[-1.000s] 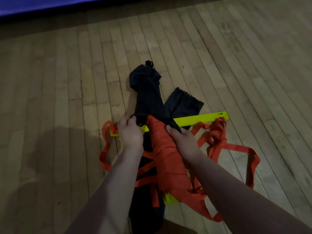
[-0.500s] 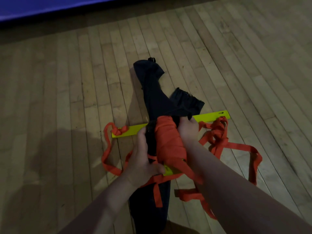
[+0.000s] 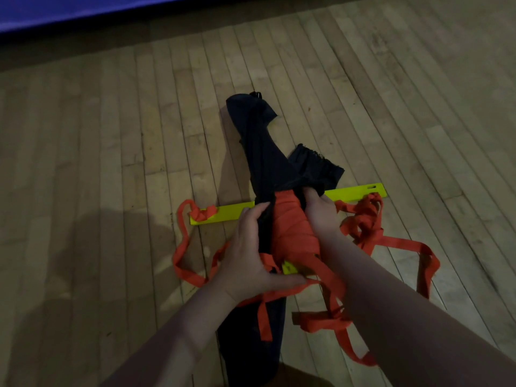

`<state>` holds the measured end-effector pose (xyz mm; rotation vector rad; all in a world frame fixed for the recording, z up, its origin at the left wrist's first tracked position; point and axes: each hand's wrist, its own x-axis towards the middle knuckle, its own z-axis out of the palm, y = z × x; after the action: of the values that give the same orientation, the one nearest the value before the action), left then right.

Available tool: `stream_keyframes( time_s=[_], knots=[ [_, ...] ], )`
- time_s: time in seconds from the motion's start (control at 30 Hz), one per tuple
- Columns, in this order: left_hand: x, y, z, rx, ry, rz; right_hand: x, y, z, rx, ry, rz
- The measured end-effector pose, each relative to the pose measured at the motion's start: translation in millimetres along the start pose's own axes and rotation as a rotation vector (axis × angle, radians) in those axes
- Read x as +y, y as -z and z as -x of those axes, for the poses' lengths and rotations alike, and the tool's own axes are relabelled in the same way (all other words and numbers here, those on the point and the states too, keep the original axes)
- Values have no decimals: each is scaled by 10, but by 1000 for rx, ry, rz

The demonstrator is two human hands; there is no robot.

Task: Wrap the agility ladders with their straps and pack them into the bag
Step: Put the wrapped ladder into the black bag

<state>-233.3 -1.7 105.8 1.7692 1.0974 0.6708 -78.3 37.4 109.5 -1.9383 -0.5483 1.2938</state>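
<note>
Underfoot, plank floor (image 3: pixel 111 163) fills the view, with a blue band (image 3: pixel 83 12) along its far edge. Black bag (image 3: pixel 262 152) lies lengthwise, pointing away from the person: far end crumpled, near end running down between the forearms. A second fold of black fabric (image 3: pixel 315 169) juts out to the right near the middle. Loose straps (image 3: pixel 391 241), orange, sprawl on the floor on both sides of the bag, heaped in a tangle at right. Yellow rung (image 3: pixel 354 192) lies flat and crosswise, its middle hidden by bag and hands, both ends showing. Wrapped ladder (image 3: pixel 290 227), a tight bundle bound in orange strap, rests on top of the bag; its far end meets the dark fabric, and a bit of yellow shows at its near end. Left hand (image 3: pixel 248 255): grip curled round the bag's edge just beside the bundle, thumb laid over a strap. Right hand (image 3: pixel 318 213): on the bundle's other side, grip closed on the bag fabric, fingertips buried and hidden.
</note>
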Motion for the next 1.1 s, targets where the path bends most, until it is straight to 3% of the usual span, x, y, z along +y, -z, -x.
stream_keyframes(
  time_s=[0.13, 0.27, 0.47, 0.6, 0.67, 0.73, 0.83, 0.97, 1.03, 1.1],
  knots=[
    [-34, -1, -56, 104, 26, -44, -16, 49, 28, -72, 88, -36],
    [-143, -4, -117, 261, 12, -90, 51, 41, 34, -45, 232, 115],
    [-214, -74, -130, 342, 69, -175, 68, 75, 83, -111, 447, 338],
    [-279, 89, -317, 675, 358, -95, 279, 63, 136, -219, 561, 458],
    [-348, 144, -392, 695, 455, -116, 239, 19, 138, -203, 588, 448],
    [-347, 104, -421, 666, 538, -18, 156, -110, 180, -292, 654, 524],
    [-316, -6, -412, 709, 702, 366, 247, -357, 286, -500, 581, 543],
    [-471, 21, -361, 652, 618, 420, 219, -440, 323, -531, 467, 270],
    [-530, 172, -369, 798, 579, 420, 162, -475, 345, -670, 478, 222],
    [-639, 355, -368, 1051, 639, 500, 183, -555, 381, -764, 442, 234]
  ],
)
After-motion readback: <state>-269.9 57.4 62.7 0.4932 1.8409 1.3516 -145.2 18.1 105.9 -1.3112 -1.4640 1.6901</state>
